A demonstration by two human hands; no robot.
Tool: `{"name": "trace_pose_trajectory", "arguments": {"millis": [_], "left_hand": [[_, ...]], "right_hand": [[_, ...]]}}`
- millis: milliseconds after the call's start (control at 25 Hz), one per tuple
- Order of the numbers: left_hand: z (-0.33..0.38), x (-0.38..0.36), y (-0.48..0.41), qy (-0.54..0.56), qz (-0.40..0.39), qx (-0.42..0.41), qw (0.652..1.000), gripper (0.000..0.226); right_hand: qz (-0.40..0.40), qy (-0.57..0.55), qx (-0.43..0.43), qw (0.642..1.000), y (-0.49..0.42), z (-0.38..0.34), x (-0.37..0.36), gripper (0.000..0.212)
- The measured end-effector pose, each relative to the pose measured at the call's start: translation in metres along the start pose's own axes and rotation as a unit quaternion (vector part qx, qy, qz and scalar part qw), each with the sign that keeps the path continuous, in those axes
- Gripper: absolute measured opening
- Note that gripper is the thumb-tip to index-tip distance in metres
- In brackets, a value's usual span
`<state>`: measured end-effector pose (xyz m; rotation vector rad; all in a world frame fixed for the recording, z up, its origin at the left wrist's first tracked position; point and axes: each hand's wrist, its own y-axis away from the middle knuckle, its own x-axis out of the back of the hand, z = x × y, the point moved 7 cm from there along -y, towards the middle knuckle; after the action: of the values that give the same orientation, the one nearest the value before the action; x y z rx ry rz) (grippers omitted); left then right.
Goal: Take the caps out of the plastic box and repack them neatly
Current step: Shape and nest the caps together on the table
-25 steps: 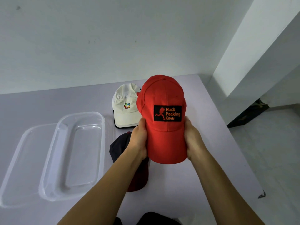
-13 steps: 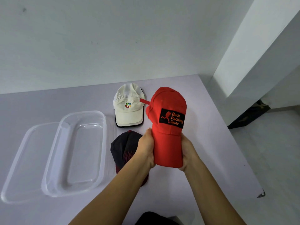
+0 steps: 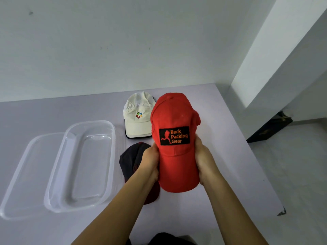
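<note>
I hold a red cap [image 3: 174,119] with a black "Back Packing Gear" patch above the table, brim toward me. My left hand [image 3: 150,161] grips its left side and my right hand [image 3: 203,160] grips its right side. A white cap [image 3: 137,119] with a small coloured logo lies flat on the table behind it. A dark navy and maroon cap [image 3: 130,160] lies under my left wrist, partly hidden. The clear plastic box [image 3: 79,165] stands empty at the left.
The box's clear lid [image 3: 23,174] lies beside the box at the far left. The table [image 3: 221,147] ends at the right, with floor beyond. A white wall rises behind. A dark item sits at the bottom edge.
The red cap, pinched narrow and tilted half a second ago, is now spread wide again and held straight, facing me. Both hands have kept their grip on it.
</note>
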<state>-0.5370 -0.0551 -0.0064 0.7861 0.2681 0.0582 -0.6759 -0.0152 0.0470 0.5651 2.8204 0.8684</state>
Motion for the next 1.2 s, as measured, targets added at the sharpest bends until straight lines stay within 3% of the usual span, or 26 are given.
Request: {"name": "trace_pose_trajectory", "arguments": {"millis": [120, 280, 400, 520, 640, 680, 800, 960, 1080, 1200], "left_hand": [[0.011, 0.02, -0.002, 0.035, 0.041, -0.026, 0.998, 0.034], [0.073, 0.035, 0.0, -0.005, -0.008, -0.205, 0.979, 0.069], [0.101, 0.022, 0.022, -0.089, -0.124, -0.257, 0.954, 0.062], [0.11, 0.012, 0.041, -0.126, -0.188, -0.245, 0.943, 0.037], [0.116, 0.014, 0.042, -0.081, -0.19, -0.259, 0.944, 0.032], [0.117, 0.013, 0.043, -0.08, -0.187, -0.268, 0.942, 0.03], [0.116, 0.007, 0.043, -0.095, -0.18, -0.278, 0.939, 0.025], [0.116, -0.003, 0.047, -0.112, -0.2, -0.28, 0.932, 0.027], [0.118, -0.005, 0.044, -0.179, -0.18, -0.303, 0.919, 0.027], [0.122, 0.0, 0.036, -0.304, -0.125, -0.329, 0.885, 0.045]], "right_hand": [[0.042, 0.034, 0.086, 0.995, 0.004, -0.021, 0.008, 0.046], [0.042, 0.067, 0.124, 0.989, 0.009, -0.02, 0.011, 0.06], [0.025, 0.056, 0.122, 0.991, 0.008, -0.014, 0.008, 0.062], [0.04, 0.051, 0.131, 0.989, 0.005, -0.01, 0.011, 0.054], [0.112, 0.172, 0.252, 0.946, 0.017, -0.027, 0.014, 0.019], [0.12, 0.203, 0.299, 0.925, 0.021, -0.035, 0.013, 0.018], [0.018, 0.238, 0.344, 0.908, 0.017, -0.05, -0.004, 0.036], [-0.183, 0.134, 0.225, 0.948, 0.009, -0.049, -0.02, 0.042], [-0.223, 0.089, 0.228, 0.944, 0.011, -0.057, -0.015, 0.038], [-0.205, 0.144, 0.243, 0.937, 0.008, -0.063, -0.004, 0.035]]}}
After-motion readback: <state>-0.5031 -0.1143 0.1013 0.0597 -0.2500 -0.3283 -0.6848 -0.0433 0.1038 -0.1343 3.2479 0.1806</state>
